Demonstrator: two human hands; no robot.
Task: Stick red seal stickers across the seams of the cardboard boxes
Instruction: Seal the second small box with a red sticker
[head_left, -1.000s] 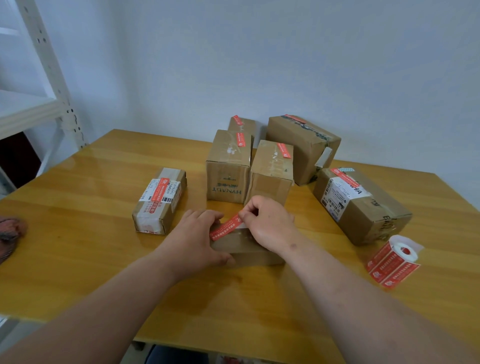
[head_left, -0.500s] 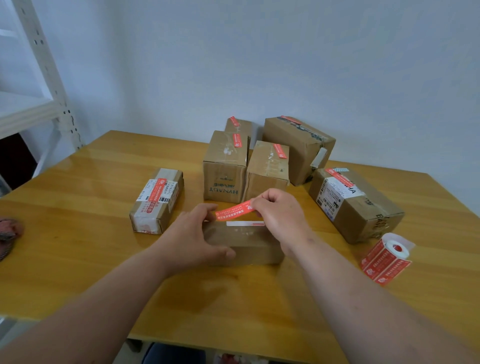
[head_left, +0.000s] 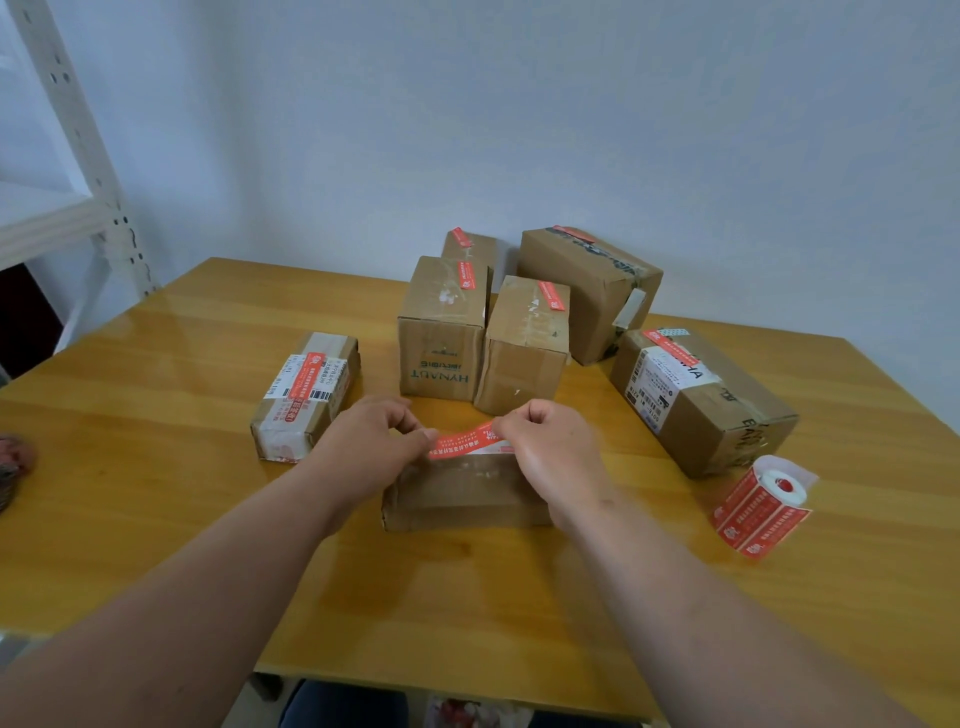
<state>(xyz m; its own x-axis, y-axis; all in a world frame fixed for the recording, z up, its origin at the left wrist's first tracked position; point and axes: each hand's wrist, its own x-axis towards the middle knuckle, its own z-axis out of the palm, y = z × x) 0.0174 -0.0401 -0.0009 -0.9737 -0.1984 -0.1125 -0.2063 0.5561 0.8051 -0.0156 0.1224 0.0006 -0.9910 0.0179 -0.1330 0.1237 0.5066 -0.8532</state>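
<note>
Wooden surface (head_left: 156, 467) is carrying six sealed boxes ranged from 9 to 2 o'clock around the work; each is already wearing a red strip. Unsealed box (head_left: 467, 493) is lying at centre, nearest the person. Sticker roll (head_left: 763, 506) is sitting at 3 o'clock, well apart. Left hand (head_left: 371, 441) and right hand (head_left: 553, 449) are each pinching one end of a red seal sticker (head_left: 467, 441), fingers curled, stretching it taut just over the box top. Step in hand: placement. Next move is probably calling for lowering it across the seam and pressing flat.

Sticker roll (head_left: 762, 506) right of nearest box (head_left: 467, 493)
</note>
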